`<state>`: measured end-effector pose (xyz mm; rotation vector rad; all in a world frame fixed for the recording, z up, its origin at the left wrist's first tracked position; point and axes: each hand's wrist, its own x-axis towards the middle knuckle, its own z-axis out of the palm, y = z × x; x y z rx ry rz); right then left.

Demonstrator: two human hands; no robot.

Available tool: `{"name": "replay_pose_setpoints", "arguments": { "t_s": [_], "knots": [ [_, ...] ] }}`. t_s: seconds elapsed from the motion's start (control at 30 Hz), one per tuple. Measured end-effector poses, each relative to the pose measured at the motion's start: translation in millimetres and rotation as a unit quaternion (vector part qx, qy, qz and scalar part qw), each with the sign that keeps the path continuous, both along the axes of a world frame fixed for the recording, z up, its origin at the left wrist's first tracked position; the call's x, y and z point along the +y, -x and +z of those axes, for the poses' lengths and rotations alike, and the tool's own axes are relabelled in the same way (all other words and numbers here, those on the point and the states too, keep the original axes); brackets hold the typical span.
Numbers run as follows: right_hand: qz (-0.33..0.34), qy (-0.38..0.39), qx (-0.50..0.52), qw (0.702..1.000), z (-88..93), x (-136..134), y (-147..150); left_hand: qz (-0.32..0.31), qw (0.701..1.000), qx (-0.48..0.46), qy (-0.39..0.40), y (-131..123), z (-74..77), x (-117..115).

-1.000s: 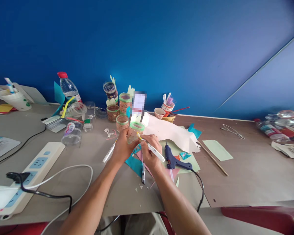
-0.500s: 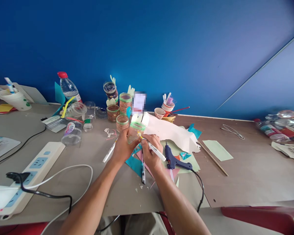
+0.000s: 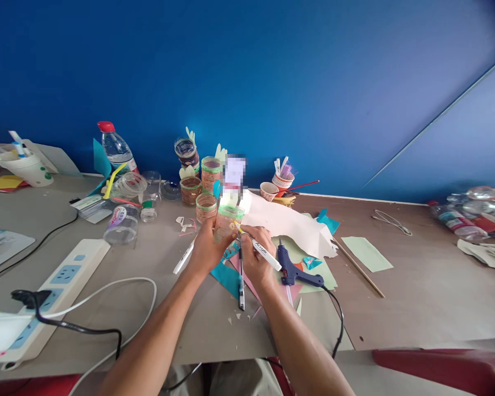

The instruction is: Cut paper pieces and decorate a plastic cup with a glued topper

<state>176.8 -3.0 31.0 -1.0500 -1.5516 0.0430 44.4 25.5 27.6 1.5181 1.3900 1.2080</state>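
Observation:
My left hand (image 3: pixel 206 250) is wrapped round a small clear cup (image 3: pixel 227 219) with a green band at its rim, holding it just above the table. My right hand (image 3: pixel 258 258) pinches a white marker (image 3: pixel 260 251) with a yellow tip, and the tip touches the cup's side. A black pen (image 3: pixel 241 280) lies under my hands on teal and pink paper scraps. A blue glue gun (image 3: pixel 295 268) rests just right of my right hand. Another white marker (image 3: pixel 183 257) lies left of my left hand.
Decorated cups (image 3: pixel 201 184) stand behind my hands with a water bottle (image 3: pixel 114 147), clear containers (image 3: pixel 121 224) and a paper cup of pens (image 3: pixel 282 177). A white power strip (image 3: pixel 53 289) with cables lies at the left. A wooden stick (image 3: pixel 358 268) and green paper (image 3: pixel 367 253) lie right.
The marker has tilted slightly and its tip shifted a little on the cup. My hands have barely moved.

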Motion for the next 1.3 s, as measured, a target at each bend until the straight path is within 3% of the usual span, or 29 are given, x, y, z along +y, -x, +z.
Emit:
{"name": "replay_pose_setpoints", "arguments": {
  "t_s": [0.87,1.3],
  "knots": [
    [-0.010,0.004,0.017,1.000,0.9,0.5,0.9,-0.001,0.999,-0.033,0.015,2.6,-2.2,2.7],
    [0.036,0.047,0.113,0.992,0.5,-0.6,-3.7,-0.044,0.996,-0.067,0.040,4.1,-3.2,6.5]
  ]
}}
